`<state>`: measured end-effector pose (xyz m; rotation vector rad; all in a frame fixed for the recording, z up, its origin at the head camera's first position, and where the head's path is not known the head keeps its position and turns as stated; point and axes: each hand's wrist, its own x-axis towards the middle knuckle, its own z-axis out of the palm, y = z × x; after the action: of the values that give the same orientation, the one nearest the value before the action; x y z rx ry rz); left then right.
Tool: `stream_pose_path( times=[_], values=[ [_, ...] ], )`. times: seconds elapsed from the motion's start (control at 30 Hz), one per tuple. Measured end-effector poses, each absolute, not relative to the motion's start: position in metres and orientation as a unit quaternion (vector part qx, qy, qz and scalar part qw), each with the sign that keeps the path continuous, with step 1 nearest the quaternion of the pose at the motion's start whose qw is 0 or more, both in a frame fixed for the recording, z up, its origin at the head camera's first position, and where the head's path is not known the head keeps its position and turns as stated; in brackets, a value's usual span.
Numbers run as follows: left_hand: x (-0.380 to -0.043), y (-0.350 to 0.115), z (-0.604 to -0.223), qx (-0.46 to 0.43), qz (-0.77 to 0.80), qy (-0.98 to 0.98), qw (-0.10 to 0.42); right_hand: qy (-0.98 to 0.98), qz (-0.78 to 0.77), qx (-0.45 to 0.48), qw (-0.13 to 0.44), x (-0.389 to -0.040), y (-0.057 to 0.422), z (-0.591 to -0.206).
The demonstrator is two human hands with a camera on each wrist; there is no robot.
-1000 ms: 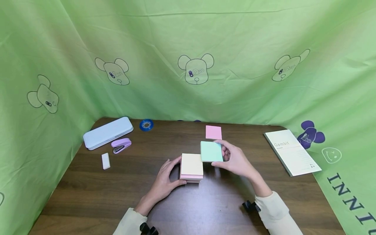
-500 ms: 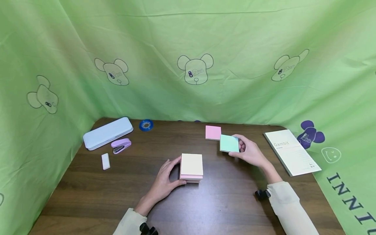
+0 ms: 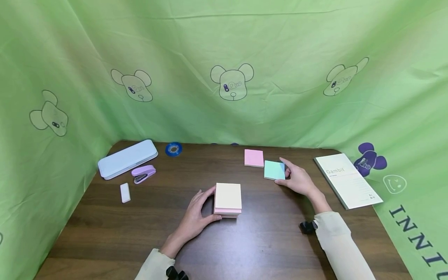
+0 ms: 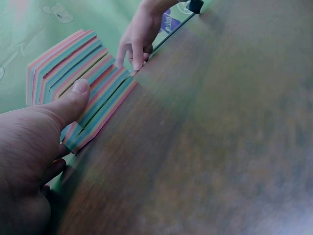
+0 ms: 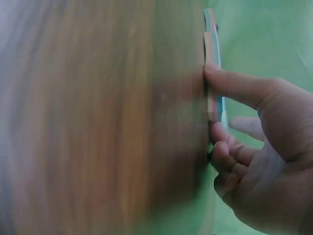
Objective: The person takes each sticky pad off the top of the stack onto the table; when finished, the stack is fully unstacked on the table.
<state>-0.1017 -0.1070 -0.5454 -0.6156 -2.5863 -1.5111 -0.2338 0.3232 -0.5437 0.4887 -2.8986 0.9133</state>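
Note:
My left hand grips a tall stack of sticky note pads, cream on top, thumb at the near side and fingers along the left. In the left wrist view, the stack's striped edges show pink, blue and yellow layers, some pads offset from others. My right hand holds a mint sticky note pad low at the table, thumb at its near edge and index finger at its far edge. In the right wrist view, the thumb touches the pad's layered edge. A pink sticky note pad lies just left of it.
A light blue pencil case, purple stapler, white eraser and blue tape roll lie at the left. On the right is a white Gambit notepad. Green printed cloth rises behind the wooden table.
My right hand has carried the mint sticky note pad right and away from the stack, down beside the pink pad. The left hand has stayed on the stack.

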Motion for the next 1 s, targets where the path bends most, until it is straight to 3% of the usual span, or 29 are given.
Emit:
stream_pose_path(
  times=[0.17, 0.37, 0.7, 1.0],
  values=[
    [-0.102, -0.106, -0.545, -0.202, -0.491, -0.846, 0.042, -0.951, 0.289, 0.103, 0.03, -0.213, 0.302, -0.511],
    [-0.102, -0.107, -0.546, -0.196, -0.495, -0.846, 0.041, -0.965, 0.254, 0.062, 0.031, -0.209, 0.295, -0.503],
    [-0.102, -0.108, -0.548, -0.203, -0.484, -0.849, 0.051, -0.962, 0.269, 0.036, 0.031, -0.233, 0.298, -0.51],
    [-0.102, -0.108, -0.547, -0.199, -0.491, -0.847, 0.04, -0.951, 0.3, 0.04, 0.054, -0.263, 0.32, -0.552]
  ],
)
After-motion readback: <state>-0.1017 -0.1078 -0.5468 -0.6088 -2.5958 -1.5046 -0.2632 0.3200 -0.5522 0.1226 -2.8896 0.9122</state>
